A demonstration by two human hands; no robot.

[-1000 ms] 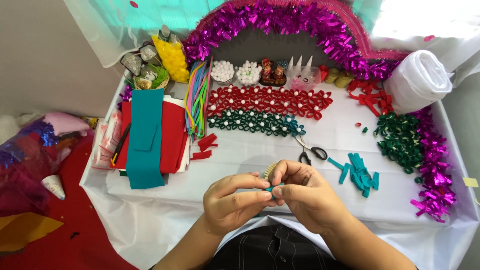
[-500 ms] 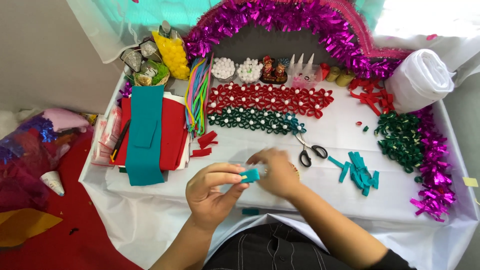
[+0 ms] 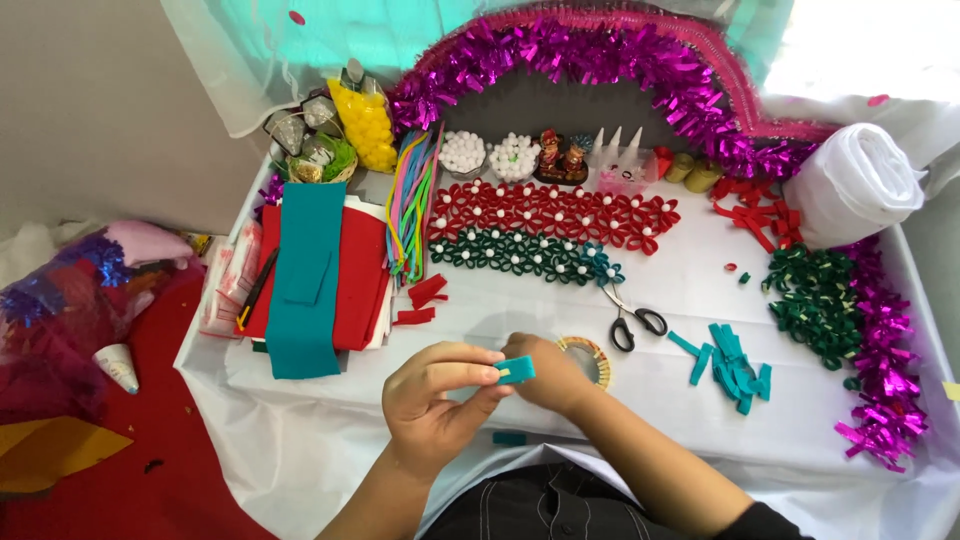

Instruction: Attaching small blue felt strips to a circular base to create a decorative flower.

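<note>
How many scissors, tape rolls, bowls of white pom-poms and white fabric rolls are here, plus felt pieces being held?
Scissors: 1
Tape roll: 1
Bowls of white pom-poms: 2
White fabric roll: 1
Teal felt piece in left hand: 1
Total: 6

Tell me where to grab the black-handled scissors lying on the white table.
Take the scissors by the two black loops at the near end, coming from the near right. They lie flat, blades closed and pointing away toward the green flower row, so the loops face you and stand apart from the tape roll.
</note>
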